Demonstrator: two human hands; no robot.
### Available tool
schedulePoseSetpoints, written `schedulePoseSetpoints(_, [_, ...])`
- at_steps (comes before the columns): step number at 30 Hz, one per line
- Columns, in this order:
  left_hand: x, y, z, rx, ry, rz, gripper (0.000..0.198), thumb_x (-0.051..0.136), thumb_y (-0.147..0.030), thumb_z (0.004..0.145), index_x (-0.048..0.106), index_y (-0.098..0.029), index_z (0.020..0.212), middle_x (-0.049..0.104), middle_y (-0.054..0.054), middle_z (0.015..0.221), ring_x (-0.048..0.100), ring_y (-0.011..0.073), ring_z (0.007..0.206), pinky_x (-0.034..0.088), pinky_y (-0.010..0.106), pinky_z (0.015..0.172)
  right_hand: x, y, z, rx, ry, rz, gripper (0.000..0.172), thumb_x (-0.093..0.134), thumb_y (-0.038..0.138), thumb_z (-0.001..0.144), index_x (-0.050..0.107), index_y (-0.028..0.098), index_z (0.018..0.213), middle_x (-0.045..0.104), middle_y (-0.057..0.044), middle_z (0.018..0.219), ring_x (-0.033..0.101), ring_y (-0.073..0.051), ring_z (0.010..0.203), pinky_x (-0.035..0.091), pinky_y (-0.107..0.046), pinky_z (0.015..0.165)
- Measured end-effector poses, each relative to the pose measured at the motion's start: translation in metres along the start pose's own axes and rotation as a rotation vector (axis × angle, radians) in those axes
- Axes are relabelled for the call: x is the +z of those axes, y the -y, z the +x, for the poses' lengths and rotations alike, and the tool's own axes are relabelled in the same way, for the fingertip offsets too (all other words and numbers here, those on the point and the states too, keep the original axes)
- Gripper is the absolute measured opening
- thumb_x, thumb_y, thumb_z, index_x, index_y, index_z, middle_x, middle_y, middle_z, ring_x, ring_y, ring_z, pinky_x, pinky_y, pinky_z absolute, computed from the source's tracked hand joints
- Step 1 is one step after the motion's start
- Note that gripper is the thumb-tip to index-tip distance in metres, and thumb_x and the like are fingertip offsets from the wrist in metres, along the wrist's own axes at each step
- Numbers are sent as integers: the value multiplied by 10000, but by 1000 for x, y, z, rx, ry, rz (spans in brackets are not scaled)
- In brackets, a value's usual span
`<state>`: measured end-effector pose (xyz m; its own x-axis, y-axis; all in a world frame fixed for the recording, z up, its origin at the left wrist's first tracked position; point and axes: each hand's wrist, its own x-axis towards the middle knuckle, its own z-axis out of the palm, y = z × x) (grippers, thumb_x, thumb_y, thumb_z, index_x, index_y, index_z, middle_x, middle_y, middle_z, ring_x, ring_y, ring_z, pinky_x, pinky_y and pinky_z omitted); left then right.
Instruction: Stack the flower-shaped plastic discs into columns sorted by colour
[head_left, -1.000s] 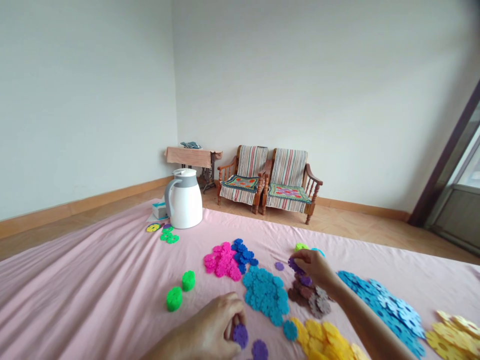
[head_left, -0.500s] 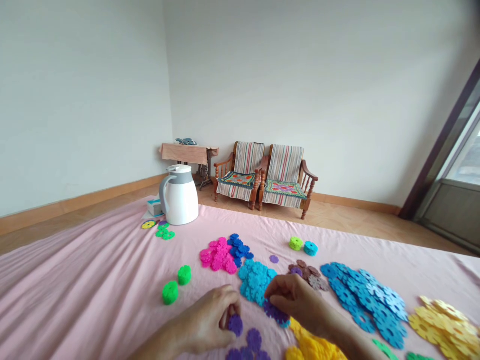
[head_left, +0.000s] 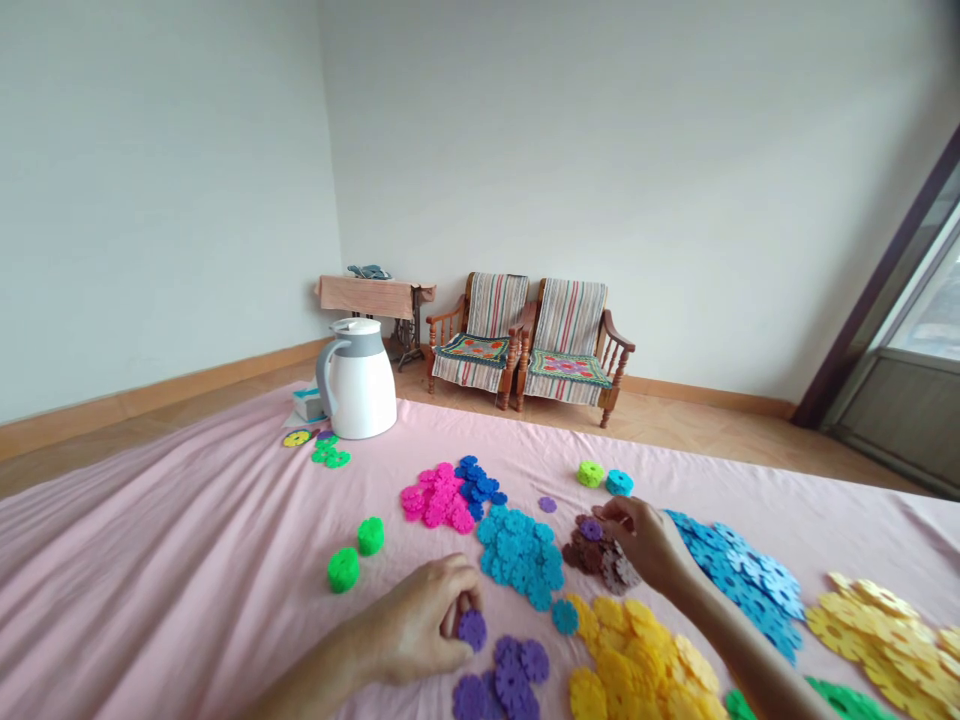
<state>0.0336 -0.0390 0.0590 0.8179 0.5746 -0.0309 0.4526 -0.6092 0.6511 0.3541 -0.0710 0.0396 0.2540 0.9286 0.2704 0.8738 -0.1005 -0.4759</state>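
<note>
My left hand [head_left: 431, 620] is closed, pinching a purple flower-shaped disc [head_left: 472, 630] upright between thumb and fingers. Just below it lies a loose pile of purple discs [head_left: 513, 682]. At the brown disc pile [head_left: 589, 556] is my right hand [head_left: 649, 540], its fingers bent together at the pile's upper right edge; what they pinch, if anything, is hidden. A single purple disc [head_left: 592, 530] rests on the brown ones. Between the hands are light blue discs [head_left: 519, 550], with one blue disc [head_left: 565, 617] apart from them, and a yellow pile [head_left: 637, 660].
Pink [head_left: 439, 492] and dark blue discs [head_left: 480, 487] lie farther out. Two green stacks [head_left: 343, 570] stand left, lime [head_left: 590, 474] and cyan stacks [head_left: 619, 482] beyond. Blue [head_left: 739, 575] and pale yellow piles [head_left: 877, 630] are right. A white jug [head_left: 362, 390] stands on the pink cloth [head_left: 225, 540].
My right hand has let go of the purple discs by the light blue pile and moved up and right to the brown pile. More discs lie in the purple pile. My left hand stays put.
</note>
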Motion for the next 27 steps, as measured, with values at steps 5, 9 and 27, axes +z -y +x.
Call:
schedulePoseSetpoints(5, [0, -1, 0, -4, -10, -9, 294, 584, -71, 548, 553, -183, 819, 519, -25, 831, 488, 98, 642, 365, 177, 541, 7, -5, 0, -73, 44, -46, 232, 485, 183, 747, 673, 189, 883, 659, -77, 885, 600, -188, 797, 422, -277, 752])
schedulePoseSetpoints(9, [1, 0, 0, -6, -5, -6, 293, 590, -76, 550, 554, -182, 821, 520, -28, 831, 484, 91, 625, 365, 177, 538, 9, 4, 3, -139, 86, -56, 179, 514, 182, 725, 670, 197, 810, 623, -67, 869, 568, -204, 878, 396, -281, 792])
schedulePoseSetpoints(27, [1, 2, 0, -11, 20, -6, 305, 611, -79, 580, 535, -187, 855, 513, -21, 854, 488, 88, 595, 359, 181, 514, 4, 73, -19, -179, 462, 284, 120, 535, 210, 746, 653, 190, 739, 622, 8, 639, 546, -114, 603, 371, -194, 535])
